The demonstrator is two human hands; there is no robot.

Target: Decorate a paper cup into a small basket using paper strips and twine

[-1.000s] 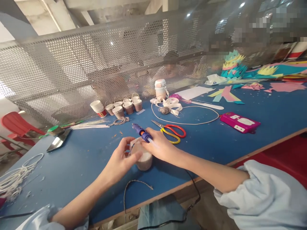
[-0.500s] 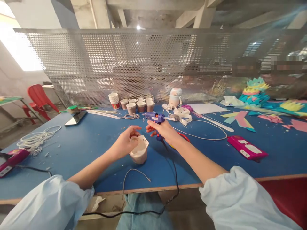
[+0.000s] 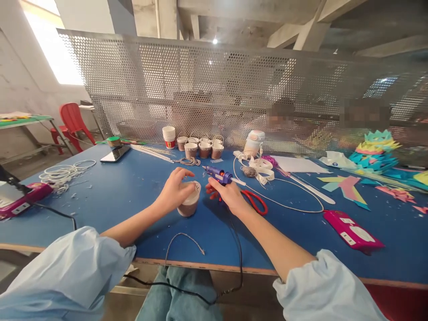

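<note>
My left hand is beside a small paper cup with a white rim and brownish sides. Its thumb lies across the cup's near rim, while the other fingers reach out above and apart from it. Whether the thumb presses on the cup I cannot tell. The cup stands upright on the blue table. To its right, my right hand grips a blue glue gun, its nozzle pointing left above the cup. A white glue stick juts from the gun's back. A short piece of twine lies near the table's front edge.
Behind are several brown-sided cups, a cup stack, coiled twine and a bottle. Red-handled scissors lie beside my right wrist. A pink pack is at right, a phone at left. The gun's black cord hangs over the edge.
The view has swung left. The cup shows less of its inside than before, and my left fingers are spread a little higher over it. My right hand still grips the glue gun.
</note>
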